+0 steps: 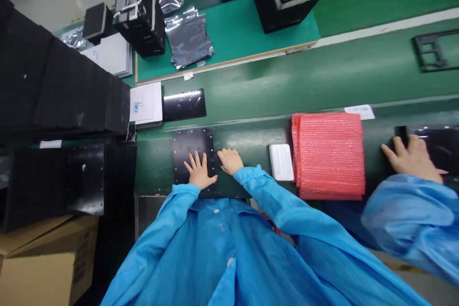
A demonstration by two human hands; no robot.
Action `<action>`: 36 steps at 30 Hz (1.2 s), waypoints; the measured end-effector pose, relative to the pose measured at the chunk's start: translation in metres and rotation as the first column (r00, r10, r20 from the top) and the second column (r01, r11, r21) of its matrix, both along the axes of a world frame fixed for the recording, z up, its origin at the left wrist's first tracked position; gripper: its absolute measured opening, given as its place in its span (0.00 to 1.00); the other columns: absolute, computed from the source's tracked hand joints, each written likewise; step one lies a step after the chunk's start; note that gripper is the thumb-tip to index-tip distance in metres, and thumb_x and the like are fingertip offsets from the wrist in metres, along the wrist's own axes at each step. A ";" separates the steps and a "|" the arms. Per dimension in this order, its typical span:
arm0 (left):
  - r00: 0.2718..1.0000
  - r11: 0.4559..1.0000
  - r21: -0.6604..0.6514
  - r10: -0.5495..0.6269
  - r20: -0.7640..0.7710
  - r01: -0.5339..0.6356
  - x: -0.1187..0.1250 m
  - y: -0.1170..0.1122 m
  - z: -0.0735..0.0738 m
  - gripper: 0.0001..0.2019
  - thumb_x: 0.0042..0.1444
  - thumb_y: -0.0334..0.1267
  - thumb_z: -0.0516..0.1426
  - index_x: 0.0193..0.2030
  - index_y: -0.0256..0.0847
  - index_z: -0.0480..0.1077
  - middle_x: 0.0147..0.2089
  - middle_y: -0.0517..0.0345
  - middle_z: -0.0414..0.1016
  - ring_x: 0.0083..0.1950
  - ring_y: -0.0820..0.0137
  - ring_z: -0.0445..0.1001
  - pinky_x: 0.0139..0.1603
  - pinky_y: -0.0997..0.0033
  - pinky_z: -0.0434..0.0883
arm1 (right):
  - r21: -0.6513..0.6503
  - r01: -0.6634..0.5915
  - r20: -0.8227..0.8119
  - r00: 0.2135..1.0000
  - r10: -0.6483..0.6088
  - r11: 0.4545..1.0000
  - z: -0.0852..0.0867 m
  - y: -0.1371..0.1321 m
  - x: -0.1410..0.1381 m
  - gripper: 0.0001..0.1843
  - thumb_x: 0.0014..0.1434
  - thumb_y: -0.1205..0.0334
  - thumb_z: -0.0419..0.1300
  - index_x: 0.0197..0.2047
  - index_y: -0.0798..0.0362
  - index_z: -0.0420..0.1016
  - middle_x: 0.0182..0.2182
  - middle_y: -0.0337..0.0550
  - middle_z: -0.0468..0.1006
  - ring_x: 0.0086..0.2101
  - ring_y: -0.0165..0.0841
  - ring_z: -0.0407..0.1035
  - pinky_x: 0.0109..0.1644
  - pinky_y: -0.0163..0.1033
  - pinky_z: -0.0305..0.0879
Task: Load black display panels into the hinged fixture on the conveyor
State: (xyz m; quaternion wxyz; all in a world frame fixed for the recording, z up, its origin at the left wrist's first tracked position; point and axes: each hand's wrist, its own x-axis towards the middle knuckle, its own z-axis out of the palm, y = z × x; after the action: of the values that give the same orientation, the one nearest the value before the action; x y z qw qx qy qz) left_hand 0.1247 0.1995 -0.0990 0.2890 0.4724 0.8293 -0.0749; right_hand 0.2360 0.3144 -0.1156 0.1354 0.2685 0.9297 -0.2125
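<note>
Black plate (pixel 191 146) beneath left hand (pixel 200 171)

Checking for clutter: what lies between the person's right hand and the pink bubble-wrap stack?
The head view shows a white foam block between the right hand and the pink bubble-wrap stack.

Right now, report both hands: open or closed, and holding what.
Left hand: open, fingers spread flat on the black drilled panel, not gripping.
Right hand: open, resting on the panel's right edge, not gripping.

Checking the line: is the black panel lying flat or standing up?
Flat: the panel lies on the green belt under the left hand.
</note>
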 end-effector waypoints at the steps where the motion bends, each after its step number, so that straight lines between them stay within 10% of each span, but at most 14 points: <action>1: 1.000 1.000 0.001 0.008 -0.003 -0.008 0.003 0.003 0.000 0.53 0.44 0.53 0.62 0.71 0.35 0.41 0.73 0.33 0.30 0.72 0.38 0.26 0.64 0.28 0.35 | -0.011 -0.003 0.017 1.000 0.003 1.000 0.002 0.002 -0.005 0.22 0.52 0.67 0.59 0.52 0.60 0.68 0.45 0.61 0.73 0.47 0.49 0.67 0.49 0.49 0.60; 5: 0.987 0.985 0.064 0.163 -0.007 -0.162 0.020 0.014 0.012 0.50 0.43 0.44 0.61 0.70 0.33 0.43 0.73 0.31 0.32 0.72 0.38 0.27 0.65 0.30 0.36 | -0.106 -0.020 0.079 0.996 0.028 0.994 0.008 0.019 -0.008 0.17 0.51 0.65 0.60 0.46 0.56 0.73 0.39 0.54 0.77 0.40 0.45 0.71 0.44 0.45 0.64; 8: 0.953 0.946 0.125 0.291 0.084 -0.299 0.013 0.006 0.034 0.50 0.40 0.35 0.60 0.71 0.35 0.42 0.74 0.36 0.32 0.73 0.42 0.29 0.67 0.33 0.41 | -0.041 0.012 0.010 1.000 -0.011 0.999 0.014 0.021 0.008 0.26 0.52 0.59 0.61 0.55 0.57 0.69 0.55 0.60 0.70 0.51 0.52 0.65 0.53 0.51 0.62; 11: 0.905 0.881 0.261 0.321 0.280 -0.394 -0.020 -0.021 0.057 0.50 0.38 0.30 0.57 0.71 0.38 0.42 0.74 0.44 0.38 0.74 0.52 0.37 0.70 0.48 0.48 | 0.001 0.067 -0.124 0.990 -0.066 0.998 0.014 -0.006 0.020 0.35 0.54 0.58 0.61 0.64 0.55 0.60 0.68 0.56 0.49 0.56 0.55 0.60 0.56 0.55 0.60; 15: 0.716 0.696 0.312 0.413 0.562 -0.647 -0.067 -0.052 0.070 0.49 0.35 0.26 0.51 0.70 0.39 0.46 0.69 0.50 0.56 0.69 0.60 0.57 0.65 0.62 0.62 | -0.268 0.139 -0.139 0.974 -0.181 0.953 -0.001 -0.068 0.008 0.37 0.51 0.57 0.62 0.64 0.48 0.60 0.69 0.53 0.44 0.42 0.46 0.73 0.43 0.49 0.69; 22: 0.540 0.575 0.266 0.380 0.751 -0.774 -0.112 -0.073 0.057 0.46 0.32 0.28 0.50 0.66 0.39 0.56 0.60 0.54 0.70 0.60 0.61 0.69 0.55 0.67 0.72 | -0.797 0.456 -0.099 0.548 -0.831 0.396 -0.016 -0.062 -0.040 0.31 0.64 0.44 0.37 0.56 0.54 0.68 0.43 0.54 0.77 0.29 0.35 0.73 0.30 0.42 0.71; 29: 0.625 0.550 0.300 0.649 0.434 -0.779 -0.204 -0.094 0.052 0.34 0.43 0.34 0.58 0.61 0.30 0.61 0.59 0.38 0.69 0.66 0.52 0.61 0.65 0.54 0.62 | -0.525 0.565 -0.211 0.638 -0.740 0.636 0.027 -0.054 -0.081 0.11 0.57 0.55 0.58 0.38 0.53 0.74 0.35 0.49 0.78 0.41 0.44 0.73 0.48 0.48 0.67; 32: 0.602 0.573 0.250 0.584 0.544 -0.781 -0.186 -0.096 0.046 0.36 0.47 0.39 0.61 0.64 0.34 0.57 0.64 0.38 0.63 0.69 0.56 0.56 0.66 0.56 0.61 | -0.545 0.423 -0.317 0.695 -0.645 0.724 0.044 -0.068 -0.084 0.12 0.60 0.56 0.55 0.41 0.53 0.75 0.34 0.47 0.79 0.41 0.43 0.73 0.47 0.46 0.68; 36: 0.333 0.587 0.050 0.384 0.861 -0.808 -0.142 -0.099 0.049 0.23 0.53 0.50 0.55 0.53 0.41 0.69 0.49 0.47 0.77 0.56 0.59 0.73 0.56 0.56 0.72 | -0.575 0.276 -0.386 0.739 -0.553 0.770 0.064 -0.043 -0.089 0.21 0.68 0.61 0.42 0.44 0.55 0.76 0.35 0.44 0.80 0.41 0.32 0.75 0.42 0.35 0.69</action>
State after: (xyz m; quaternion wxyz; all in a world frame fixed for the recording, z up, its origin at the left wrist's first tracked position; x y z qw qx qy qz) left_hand -0.0169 0.1005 -0.0498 0.4970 0.1537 0.7198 0.4597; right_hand 0.1465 0.2712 -0.0512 -0.1194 0.3630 0.7584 -0.5281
